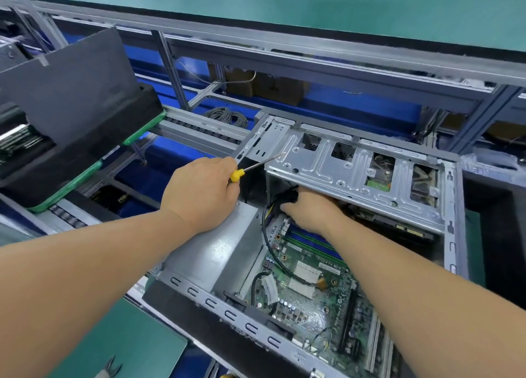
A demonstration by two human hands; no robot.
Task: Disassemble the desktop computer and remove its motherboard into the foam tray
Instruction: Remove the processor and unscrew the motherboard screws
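Note:
An open desktop case (452, 206) lies on its side in front of me. Its green motherboard (310, 295) sits inside, with blue memory slots near the top. My left hand (199, 192) hovers over the case's left end and grips a yellow-handled screwdriver (256, 167), whose shaft points up to the right at the silver drive cage (355, 167). My right hand (310, 209) reaches under the cage, its fingers curled on a black cable connector (287, 195). A black foam tray (71, 115) stands at the left on a green-edged carrier.
A grey power supply box (216, 249) fills the case's left side. A black cable (273, 252) loops over the board. Pliers (111, 367) lie on the green mat at the bottom left. Conveyor rails and a coil of grey wire (227, 115) lie beyond the case.

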